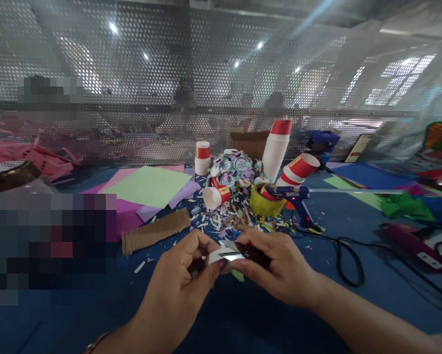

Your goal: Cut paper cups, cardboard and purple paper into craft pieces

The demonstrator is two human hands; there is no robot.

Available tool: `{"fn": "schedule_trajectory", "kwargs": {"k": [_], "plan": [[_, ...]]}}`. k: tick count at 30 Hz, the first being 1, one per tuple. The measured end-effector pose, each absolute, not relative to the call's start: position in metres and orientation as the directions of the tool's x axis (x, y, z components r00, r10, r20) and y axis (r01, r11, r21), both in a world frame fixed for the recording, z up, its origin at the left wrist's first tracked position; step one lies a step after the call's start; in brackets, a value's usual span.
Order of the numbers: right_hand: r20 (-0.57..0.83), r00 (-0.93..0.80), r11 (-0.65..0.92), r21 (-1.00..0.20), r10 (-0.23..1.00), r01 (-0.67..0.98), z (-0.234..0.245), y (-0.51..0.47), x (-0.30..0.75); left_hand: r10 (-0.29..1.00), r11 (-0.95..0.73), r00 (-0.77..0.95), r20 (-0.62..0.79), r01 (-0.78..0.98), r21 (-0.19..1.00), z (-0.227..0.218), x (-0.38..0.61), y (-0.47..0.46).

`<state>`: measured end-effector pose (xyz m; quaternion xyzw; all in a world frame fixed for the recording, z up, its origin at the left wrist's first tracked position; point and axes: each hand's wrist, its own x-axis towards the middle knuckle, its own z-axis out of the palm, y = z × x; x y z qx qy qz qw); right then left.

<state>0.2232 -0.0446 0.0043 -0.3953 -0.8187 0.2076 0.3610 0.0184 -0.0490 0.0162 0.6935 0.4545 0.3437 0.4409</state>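
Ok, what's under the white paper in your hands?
A green scrap pokes out beneath the white paper, over the blue table. The left hand and right hand cover the rest, scissors handles included.

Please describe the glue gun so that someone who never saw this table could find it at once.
On the blue table, look beyond the right hand, just right of the yellow tape roll. There stands the blue plastic pistol-shaped glue gun. Only it has a long clear stick pointing right and a black cord trailing from its handle.
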Motion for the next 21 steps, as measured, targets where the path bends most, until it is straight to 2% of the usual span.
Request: {"fn": "schedule_trajectory", "kwargs": {"k": [6, 14, 21], "plan": [[0.465, -0.433, 0.634, -0.593, 0.773, 0.496, 0.0016, -0.0458, 0.2233, 0.931, -0.126, 0.364, 0.023, 0.262, 0.957, 0.0183, 0.0203, -0.0493], [0.446, -0.439, 0.626, -0.544, 0.78, 0.558, 0.0027, -0.0471, 0.2224, 0.94, -0.066, 0.34, -0.009, 0.208, 0.976, 0.0188, 0.0205, -0.046], [0.447, -0.439, 0.627, -0.545, 0.779, 0.558, -0.0027, -0.0455, 0.2228, 0.939, -0.112, 0.343, 0.031, 0.218, 0.97, 0.0125, 0.0195, -0.0465]]}}
